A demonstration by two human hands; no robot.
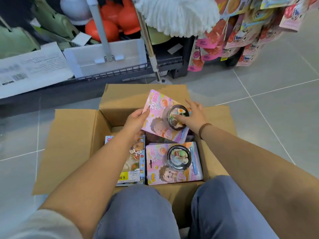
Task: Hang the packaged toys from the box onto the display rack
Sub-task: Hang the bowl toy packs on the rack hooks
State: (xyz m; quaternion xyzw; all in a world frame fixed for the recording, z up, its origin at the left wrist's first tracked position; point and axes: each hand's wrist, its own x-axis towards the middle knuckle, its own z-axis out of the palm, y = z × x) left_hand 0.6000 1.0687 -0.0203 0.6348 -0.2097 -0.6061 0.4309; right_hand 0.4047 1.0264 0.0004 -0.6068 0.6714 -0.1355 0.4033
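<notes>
An open cardboard box (72, 145) sits on the floor between my knees. Over its far half I hold a pink packaged toy (159, 109) with a black bowl blister, tilted. My left hand (136, 121) grips its left edge. My right hand (193, 116) rests on its right side, fingers spread over the bowl. Inside the box lie a second pink packaged toy (172, 163) and a blue packaged toy (133, 161) with a yellow price sticker. The display rack (245, 31) with hanging pink packages stands at the top right.
A low wire shelf (110, 74) with a white bin, orange items and printed cartons runs along the top left. A mop (176, 12) with a metal pole stands just beyond the box. Grey tiled floor (276, 100) lies to the right.
</notes>
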